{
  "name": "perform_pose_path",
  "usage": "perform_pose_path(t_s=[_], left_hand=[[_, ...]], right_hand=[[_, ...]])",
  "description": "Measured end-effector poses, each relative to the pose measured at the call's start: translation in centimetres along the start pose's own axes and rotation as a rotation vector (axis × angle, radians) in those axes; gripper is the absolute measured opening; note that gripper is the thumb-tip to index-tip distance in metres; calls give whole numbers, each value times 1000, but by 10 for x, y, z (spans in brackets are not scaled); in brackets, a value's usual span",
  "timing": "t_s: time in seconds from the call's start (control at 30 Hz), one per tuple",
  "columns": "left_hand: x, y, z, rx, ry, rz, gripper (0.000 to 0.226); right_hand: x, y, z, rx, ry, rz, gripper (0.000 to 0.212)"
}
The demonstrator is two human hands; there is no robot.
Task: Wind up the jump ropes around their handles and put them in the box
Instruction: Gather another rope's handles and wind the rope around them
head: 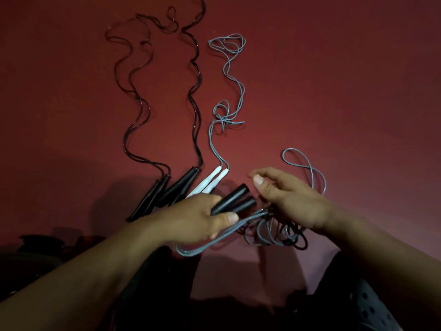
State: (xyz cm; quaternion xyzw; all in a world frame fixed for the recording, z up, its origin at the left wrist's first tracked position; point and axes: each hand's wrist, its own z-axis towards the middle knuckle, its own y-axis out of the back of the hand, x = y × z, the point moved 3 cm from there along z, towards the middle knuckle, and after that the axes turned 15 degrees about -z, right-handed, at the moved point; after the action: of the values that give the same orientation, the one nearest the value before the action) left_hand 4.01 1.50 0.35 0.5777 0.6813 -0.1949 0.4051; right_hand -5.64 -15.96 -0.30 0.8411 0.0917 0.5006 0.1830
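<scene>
Two black handles [232,199] sit side by side in the left hand [193,218], fingers and thumb curled tight round their lower ends, tips pointing up and away. Their grey cord [214,237] loops out below that hand and runs into a loose tangle [279,232] under the right hand [291,199]. That hand hovers over the tangle, fingers loosely spread, thumb lifted, gripping nothing. Just beyond the left hand lie the white handles [210,181] with a grey rope [226,91], then two black-handled ropes [167,187], all stretched across the red floor [334,80].
</scene>
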Motion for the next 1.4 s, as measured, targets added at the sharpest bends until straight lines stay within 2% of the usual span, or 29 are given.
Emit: perform_pose_path(t_s=[0.13, 0.27, 0.37, 0.47, 0.6, 0.7, 0.83, 0.9, 1.03, 1.13, 1.23, 1.3, 1.4], left_hand=[[-14, -20, -8, 127, -8, -112, 31], [-17, -17, -9, 36, -3, -290, 39], [-7, -9, -11, 4, 63, -244, 49], [-1, -13, -15, 6, 133, -342, 38], [-7, -25, -19, 131, 175, -487, 27], [-8, -16, -20, 110, 171, -405, 19], [1, 14, -14, -66, 132, -203, 18], [4, 27, -11, -86, 105, -98, 20], [7, 41, -1, -132, 84, 39, 25], [8, 48, 5, -201, 51, 74, 18], [4, 50, 5, -252, 9, 68, 10], [-2, 48, 4, -272, -27, 40, 16], [-9, 46, 0, -287, -44, -58, 23]], right_hand=[[13, -8, -6, 45, 134, -167, 50], [13, -7, -7, -2, 118, -236, 36], [10, 1, -8, -72, 72, -248, 37], [9, 3, -11, -84, 54, -223, 38], [10, 2, -11, -62, 65, -177, 50], [5, 10, -8, -44, 30, -45, 59], [-2, 26, -9, 68, 0, 51, 66], [-2, 26, -10, 196, -18, -25, 54], [-2, 27, -10, 344, -58, -168, 10], [-1, 27, -11, 433, -69, -109, 15], [0, 24, -8, 445, -60, -146, 18], [-1, 22, -5, 405, -42, -248, 20], [-7, 21, -2, 295, -39, -441, 7]])
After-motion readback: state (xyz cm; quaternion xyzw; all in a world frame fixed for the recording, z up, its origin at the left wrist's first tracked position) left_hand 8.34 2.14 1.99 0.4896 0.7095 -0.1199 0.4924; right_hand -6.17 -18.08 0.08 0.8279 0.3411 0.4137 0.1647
